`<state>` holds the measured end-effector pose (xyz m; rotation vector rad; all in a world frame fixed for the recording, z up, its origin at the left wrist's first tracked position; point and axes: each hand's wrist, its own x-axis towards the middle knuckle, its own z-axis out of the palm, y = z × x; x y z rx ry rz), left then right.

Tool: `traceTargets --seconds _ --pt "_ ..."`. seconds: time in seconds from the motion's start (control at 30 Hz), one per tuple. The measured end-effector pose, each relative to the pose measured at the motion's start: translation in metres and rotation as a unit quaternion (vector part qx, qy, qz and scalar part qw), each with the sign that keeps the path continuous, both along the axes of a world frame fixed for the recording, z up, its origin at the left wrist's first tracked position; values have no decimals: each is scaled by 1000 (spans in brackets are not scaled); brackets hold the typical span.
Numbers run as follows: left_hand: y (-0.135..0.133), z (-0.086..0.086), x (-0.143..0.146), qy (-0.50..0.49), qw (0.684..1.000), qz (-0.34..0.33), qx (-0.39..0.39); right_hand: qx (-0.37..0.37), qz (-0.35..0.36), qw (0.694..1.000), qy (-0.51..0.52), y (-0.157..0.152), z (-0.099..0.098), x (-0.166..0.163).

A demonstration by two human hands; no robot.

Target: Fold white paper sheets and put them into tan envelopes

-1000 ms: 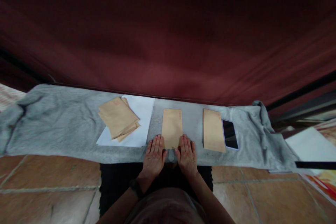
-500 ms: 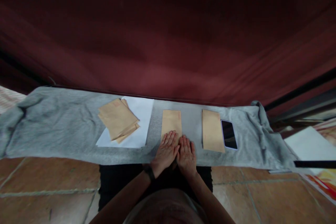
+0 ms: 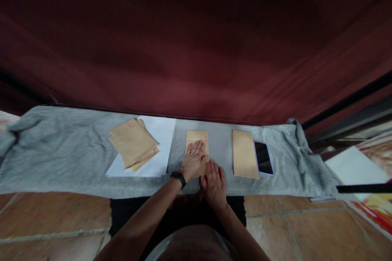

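Observation:
A brown paper envelope [image 3: 196, 135] with red print at its top right lies upright in front of me on the grey cloth. My left hand [image 3: 193, 160], with a dark band on its wrist, rests flat on the envelope, fingers stretched out and covering its middle. Beside the envelope's lower right edge, my right hand [image 3: 214, 184] lies flat with its fingers extended, partly over the cloth. To the right sits a small stack of brown envelopes [image 3: 245, 154]. On the left, several more envelopes [image 3: 133, 142] are piled askew on white paper sheets [image 3: 163, 134].
A phone [image 3: 263, 158] with a pale purple edge lies right of the envelope stack. Grey cloth [image 3: 67, 151] covers the narrow surface, rumpled at both ends. A dark red panel [image 3: 183, 69] rises behind it. White paper [image 3: 355, 165] is at the far right above tiled floor [image 3: 312, 228].
My left hand has slid forward, up the envelope, and apart from the right hand. The right hand stays near the envelope's lower right. The whole view has shifted slightly.

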<state>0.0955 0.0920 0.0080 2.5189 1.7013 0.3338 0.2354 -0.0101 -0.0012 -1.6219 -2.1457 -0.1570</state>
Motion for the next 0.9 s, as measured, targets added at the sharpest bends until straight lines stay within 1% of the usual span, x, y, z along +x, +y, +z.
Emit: traceTargets --seconds 0.1,0.2,0.33,0.43,0.57,0.73,0.9 --pt "16 5 2 1 1000 4 -16 -2 0 1000 -1 0 -1 1" --pt "27 6 4 -2 1000 12 -21 6 -2 1000 -2 0 -3 1" --pt "32 2 6 -8 1000 19 -6 21 1 1000 1 0 -5 1" --pt "29 0 4 -8 1000 12 8 18 8 1000 6 0 -5 2" --pt "13 -1 1 5 1000 -5 18 16 8 1000 23 0 -3 2" --pt "-27 -2 0 17 999 -11 27 24 12 999 22 0 -3 1" --pt "-63 2 -5 22 999 -29 37 9 21 999 34 0 -6 7"
